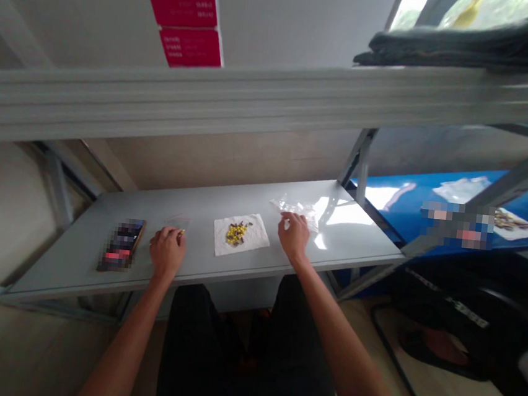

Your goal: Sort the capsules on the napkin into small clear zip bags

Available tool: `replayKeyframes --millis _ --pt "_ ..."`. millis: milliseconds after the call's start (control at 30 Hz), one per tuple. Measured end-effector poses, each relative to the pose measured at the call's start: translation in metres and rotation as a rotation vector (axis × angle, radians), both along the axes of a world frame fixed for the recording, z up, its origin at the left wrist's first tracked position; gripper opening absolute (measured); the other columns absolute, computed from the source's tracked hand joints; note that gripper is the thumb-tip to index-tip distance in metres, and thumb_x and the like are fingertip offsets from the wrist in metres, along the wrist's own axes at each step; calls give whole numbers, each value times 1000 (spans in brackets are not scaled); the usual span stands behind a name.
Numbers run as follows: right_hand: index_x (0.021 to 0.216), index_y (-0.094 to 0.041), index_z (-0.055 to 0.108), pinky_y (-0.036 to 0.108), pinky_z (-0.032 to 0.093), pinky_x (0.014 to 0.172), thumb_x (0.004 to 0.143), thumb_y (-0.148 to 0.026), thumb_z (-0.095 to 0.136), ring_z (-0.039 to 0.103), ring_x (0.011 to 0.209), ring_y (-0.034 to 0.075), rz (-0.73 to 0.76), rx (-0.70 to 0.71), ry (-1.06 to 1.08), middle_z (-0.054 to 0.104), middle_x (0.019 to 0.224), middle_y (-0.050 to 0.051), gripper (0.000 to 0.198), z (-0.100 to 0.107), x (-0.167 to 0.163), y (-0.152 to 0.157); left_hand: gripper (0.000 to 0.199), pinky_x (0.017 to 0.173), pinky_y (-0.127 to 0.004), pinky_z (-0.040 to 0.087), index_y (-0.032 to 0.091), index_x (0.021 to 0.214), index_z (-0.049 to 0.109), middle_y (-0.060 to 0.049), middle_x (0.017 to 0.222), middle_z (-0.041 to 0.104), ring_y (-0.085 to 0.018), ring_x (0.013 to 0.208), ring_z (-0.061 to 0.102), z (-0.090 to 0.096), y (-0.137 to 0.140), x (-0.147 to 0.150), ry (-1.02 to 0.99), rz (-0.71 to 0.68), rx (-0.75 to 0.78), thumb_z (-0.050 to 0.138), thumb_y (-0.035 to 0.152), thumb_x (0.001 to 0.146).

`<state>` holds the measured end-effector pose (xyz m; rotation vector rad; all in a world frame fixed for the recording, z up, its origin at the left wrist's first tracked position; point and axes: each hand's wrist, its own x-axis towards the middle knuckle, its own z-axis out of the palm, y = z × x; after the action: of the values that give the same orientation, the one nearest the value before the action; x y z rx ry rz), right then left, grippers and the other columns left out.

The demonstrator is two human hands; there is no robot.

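Note:
A white sheet lies on the grey shelf in front of me, bearing a small pile of yellow and dark metal-looking pieces. To its left, my left hand is closed, with a small yellow piece at its fingertips. Just beyond those fingers lies a small clear bag. Right of the sheet, my right hand has its fingers bent and pinched at the near edge of some clear plastic bags. Its fingertips are partly hidden.
A phone lies left of my left hand. An upper shelf beam crosses above the work shelf, with red boxes over it. At right, a blue table and a seated person's dark-clothed leg are beyond the metal frame.

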<state>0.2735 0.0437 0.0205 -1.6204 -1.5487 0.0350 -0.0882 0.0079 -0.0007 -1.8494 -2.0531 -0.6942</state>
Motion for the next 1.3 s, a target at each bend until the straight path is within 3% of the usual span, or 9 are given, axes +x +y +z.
replayKeyframes --millis 133,367,567,667,800,867,967,1133,1300 --pt "122 -14 71 39 41 95 87 -12 52 57 109 30 29 -102 -265 74 115 15 39 13 32 33 32 94 -46 42 16 107 71 -15 107 68 -33 103 61 1 -1 6 31 34 -5 42 26 94" --pt "130 -14 64 37 38 88 89 -10 53 62 105 28 125 -345 -557 74 109 18 43 23 -4 85 39 112 -53 34 16 120 70 -18 126 68 -34 119 61 -5 1 3 -16 -43 -17 42 24 93" --pt "120 -14 68 37 35 90 94 -6 44 63 102 26 215 -321 -592 74 106 18 37 27 -1 91 51 119 -53 31 10 142 55 -21 141 60 -34 140 49 -10 6 2 -105 -111 -8 40 25 95" --pt "116 -14 68 37 37 93 92 -6 45 64 103 24 285 -123 -397 74 109 16 34 37 0 84 56 119 -51 32 6 146 47 -24 151 50 -35 147 39 -5 3 5 -175 -86 37 42 27 95" --pt "108 -18 63 29 48 80 94 -22 52 68 87 18 483 68 188 74 102 10 19 46 -35 53 63 123 -55 22 10 150 40 -23 159 38 -36 152 27 7 -7 11 -186 -163 153 51 33 93" --pt "105 -21 59 28 52 75 93 -35 58 71 82 17 650 30 462 74 97 7 19 42 -64 30 66 123 -57 20 14 150 39 -21 156 41 -37 151 29 12 -13 12 -172 -230 206 56 37 91" --pt "98 -23 57 29 56 73 88 -45 65 73 81 18 827 -106 688 73 94 5 26 24 -109 -3 64 120 -56 26 16 146 44 -20 147 51 -37 143 40 14 -20 18 -143 -379 235 59 40 90" --pt "96 -23 57 30 57 68 86 -45 67 75 77 20 806 -166 845 70 81 2 26 -11 -146 -30 69 118 -54 30 17 148 43 -20 146 52 -37 140 44 12 -24 44 -86 -601 198 63 45 88" --pt "95 -23 53 29 58 68 86 -45 66 75 78 19 738 -144 924 68 85 2 27 -20 -144 -33 68 118 -52 30 17 150 44 -20 145 53 -36 139 45 15 -19 59 -98 -642 122 60 47 92"
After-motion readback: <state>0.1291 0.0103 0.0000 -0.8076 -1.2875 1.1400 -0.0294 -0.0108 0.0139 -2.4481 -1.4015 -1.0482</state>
